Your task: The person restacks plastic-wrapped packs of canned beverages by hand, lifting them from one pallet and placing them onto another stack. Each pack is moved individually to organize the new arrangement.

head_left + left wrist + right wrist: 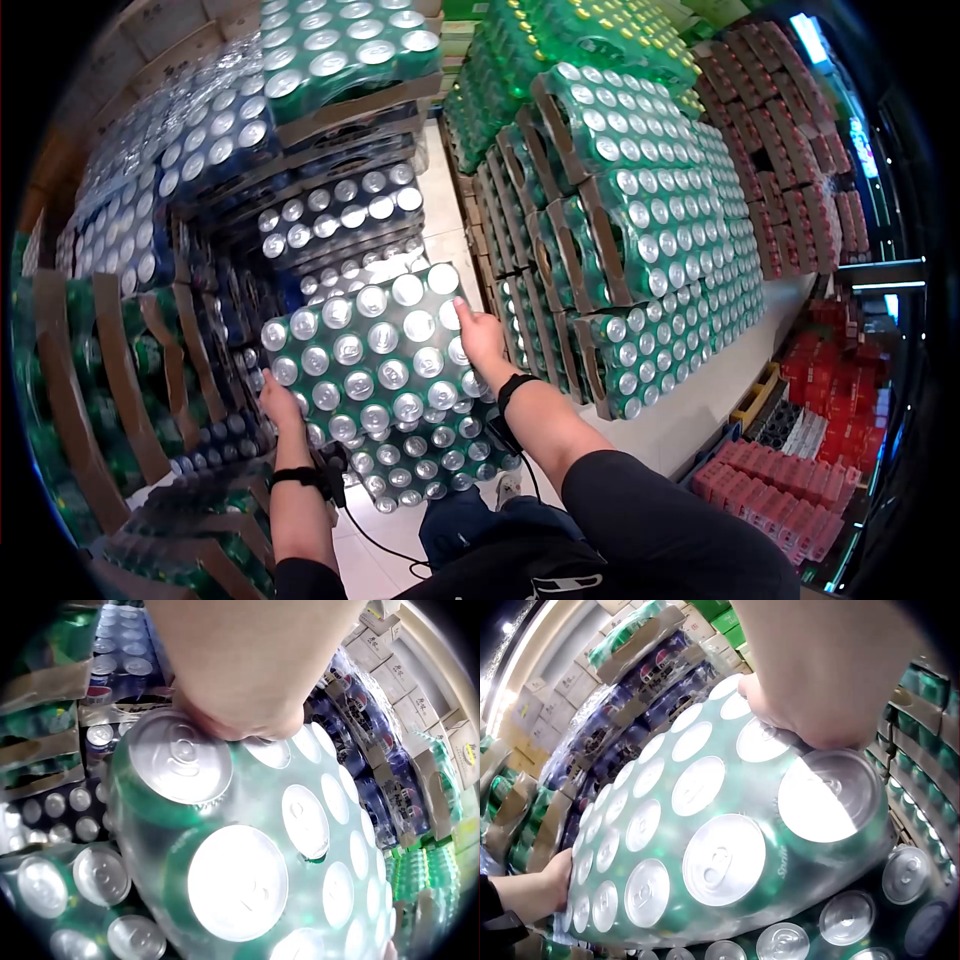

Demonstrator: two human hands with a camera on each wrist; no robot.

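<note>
A shrink-wrapped pack of green soda cans [378, 345], silver lids up, is held tilted between both hands in front of the body. The left hand [280, 402] grips its left side, and the right hand [482, 340] grips the right side with the thumb up along the top edge. In the right wrist view, "Sprite" lettering shows on a can of this pack [716, 859]. The fingers under the sides are mostly hidden. Below the held pack, close to its near edge, stand more green cans [425, 468].
Dark blue can packs [340, 215] are stacked ahead, with a green pack [345, 45] on top at the left. Green can stacks [650, 230] in cardboard trays rise on the right beside a strip of pale floor [445, 205]. Trays of green cans [95, 370] flank the left. A cable [370, 535] hangs near the legs.
</note>
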